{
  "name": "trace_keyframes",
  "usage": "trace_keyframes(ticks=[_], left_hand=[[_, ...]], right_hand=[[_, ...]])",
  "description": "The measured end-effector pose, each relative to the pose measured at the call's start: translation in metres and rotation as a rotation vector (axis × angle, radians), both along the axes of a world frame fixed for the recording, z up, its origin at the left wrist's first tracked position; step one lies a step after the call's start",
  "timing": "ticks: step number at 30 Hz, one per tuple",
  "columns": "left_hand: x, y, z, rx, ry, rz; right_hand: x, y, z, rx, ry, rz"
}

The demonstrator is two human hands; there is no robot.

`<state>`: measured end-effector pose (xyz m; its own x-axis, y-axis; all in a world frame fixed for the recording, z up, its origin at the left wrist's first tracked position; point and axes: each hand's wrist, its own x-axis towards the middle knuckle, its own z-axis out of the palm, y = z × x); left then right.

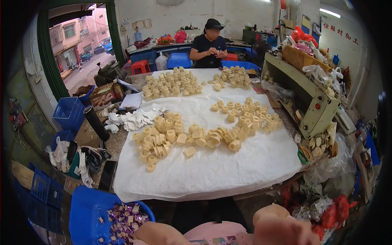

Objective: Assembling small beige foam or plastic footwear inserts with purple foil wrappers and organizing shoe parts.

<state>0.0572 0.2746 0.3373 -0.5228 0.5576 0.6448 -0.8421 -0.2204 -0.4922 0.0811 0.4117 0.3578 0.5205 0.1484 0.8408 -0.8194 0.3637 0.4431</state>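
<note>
At the lower edge my left hand (161, 234) shows only in part, beside a blue tub (79, 208), its fingers hidden or cut off. The tub holds a heap of small pieces in shiny purple and beige (126, 220). My right hand (281, 228) is raised at the lower right, smeared by motion, so I cannot see if it holds anything. Between the hands lie pink cloth (216, 230) and a strip with a coloured pattern (224, 240). In front, on a table under a white cloth (196, 175), loose beige blocks like shoe heels (163, 136) are spread in clusters.
Across the table a person (210, 45) in a dark cap handles something small. More beige blocks (171, 83) are piled there. A green-grey machine (314, 106) stands on the right, near green-handled scissors (304, 154). White scraps (139, 119), a black flask (96, 122) and a phone (108, 175) lie left.
</note>
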Motion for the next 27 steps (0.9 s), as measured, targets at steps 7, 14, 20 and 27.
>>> trace_keyframes(ticks=[7, 14, 20, 27], left_hand=[[-0.043, -0.005, -0.030, -0.493, 0.458, 1.502], [-0.037, -0.022, 0.009, -0.819, 0.641, 1.794], [-0.026, -0.056, 0.032, -0.586, 0.737, 1.697], [-0.025, -0.064, 0.041, -0.213, 0.771, 1.827]], right_hand=[[-0.027, 0.032, -0.040, -0.036, -0.544, -0.094], [-0.027, 0.051, -0.036, 0.185, -0.941, 0.060], [-0.015, 0.035, 0.004, 0.056, -0.760, 0.191], [0.004, 0.022, 0.014, -0.024, -0.249, 0.170]])
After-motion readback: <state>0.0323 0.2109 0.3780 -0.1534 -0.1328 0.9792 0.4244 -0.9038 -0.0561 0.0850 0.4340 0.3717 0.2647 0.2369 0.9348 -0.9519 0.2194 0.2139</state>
